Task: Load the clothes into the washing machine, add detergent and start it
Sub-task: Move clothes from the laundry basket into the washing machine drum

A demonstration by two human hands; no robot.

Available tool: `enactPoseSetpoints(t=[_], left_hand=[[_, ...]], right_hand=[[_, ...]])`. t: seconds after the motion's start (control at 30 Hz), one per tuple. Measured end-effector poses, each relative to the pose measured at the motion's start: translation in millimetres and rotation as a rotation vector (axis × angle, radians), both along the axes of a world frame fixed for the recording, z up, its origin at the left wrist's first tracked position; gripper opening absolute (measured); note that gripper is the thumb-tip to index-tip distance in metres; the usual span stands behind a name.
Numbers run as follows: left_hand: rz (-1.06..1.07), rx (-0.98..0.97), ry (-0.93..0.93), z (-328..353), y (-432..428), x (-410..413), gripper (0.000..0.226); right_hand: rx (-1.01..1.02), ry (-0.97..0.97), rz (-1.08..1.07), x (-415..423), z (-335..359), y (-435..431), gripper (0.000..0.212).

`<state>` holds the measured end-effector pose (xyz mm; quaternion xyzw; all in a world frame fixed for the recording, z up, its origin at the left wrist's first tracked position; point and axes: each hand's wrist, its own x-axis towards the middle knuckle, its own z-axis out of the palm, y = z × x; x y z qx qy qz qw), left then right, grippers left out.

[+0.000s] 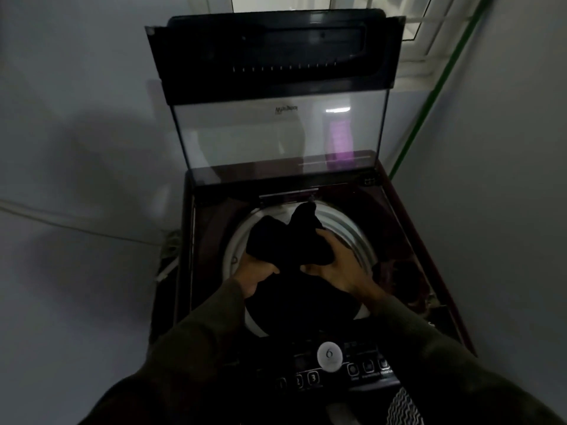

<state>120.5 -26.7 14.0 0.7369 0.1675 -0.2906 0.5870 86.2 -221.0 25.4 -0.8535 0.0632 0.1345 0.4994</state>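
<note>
Two fists, left hand [254,279] and right hand [336,266], tight around black garment [285,240] over drum [348,230]

- One washing machine [414,240], with one raised lid [276,133].
- One dark bundle of clothes [285,240]; whether it is a single piece cannot be told.
- Two hands, the left hand [251,277] and the right hand [334,265], in two dark sleeves [199,332].
- One round badge [329,356] and three numbered buttons [298,380].
- One green pipe [429,99] and one window [429,26].
</note>
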Motion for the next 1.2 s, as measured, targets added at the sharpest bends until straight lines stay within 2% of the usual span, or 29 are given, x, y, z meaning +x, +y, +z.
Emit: enactPoseSetpoints(t=[0.1, 0.23, 0.3, 0.37, 0.47, 0.53, 0.6, 0.63, 0.73, 0.77, 1.0, 1.2], left_hand=[[-0.042, 0.065, -0.099, -14, -2, 5, 0.070], [-0.181, 0.110, -0.247, -35, -14, 9, 0.070], [-0.219, 0.100, -0.243, -78, -18, 18, 0.077], [-0.245, 0.086, -0.221, -79, -22, 20, 0.078], [-0.284, 0.108, -0.212, -82, -25, 18, 0.067], [-0.233, 0.100, -0.209, -91, -25, 17, 0.049], [-0.228, 0.199, -0.283, -104, -22, 17, 0.034], [-0.292, 0.288, -0.319, -102, -20, 17, 0.040], [-0.571, 0.474, -0.376, -102, -14, 12, 0.079], [-0.617, 0.519, -0.397, -106, -13, 11, 0.081], [-0.700, 0.713, -0.489, -111, -15, 5, 0.069], [-0.773, 0.815, -0.570, -102, -16, 1, 0.066]], right_hand=[[-0.056, 0.083, 0.025, 12, -17, 3, 0.088], [-0.201, 0.160, 0.057, 20, -33, 4, 0.075], [-0.229, 0.194, 0.052, 23, -43, 7, 0.073], [-0.240, 0.237, 0.040, 26, -53, 11, 0.063], [-0.238, 0.272, 0.025, 31, -66, 14, 0.057], [-0.214, 0.281, 0.002, 32, -71, 13, 0.056], [-0.213, 0.278, -0.008, 32, -76, 12, 0.055], [-0.231, 0.260, -0.005, 32, -78, 11, 0.053], [-0.274, 0.216, 0.005, 33, -86, 14, 0.047], [-0.286, 0.209, 0.014, 33, -89, 16, 0.047], [-0.379, 0.126, 0.120, 22, -98, 33, 0.055], [-0.612, 0.122, 0.172, 8, -88, 30, 0.063]])
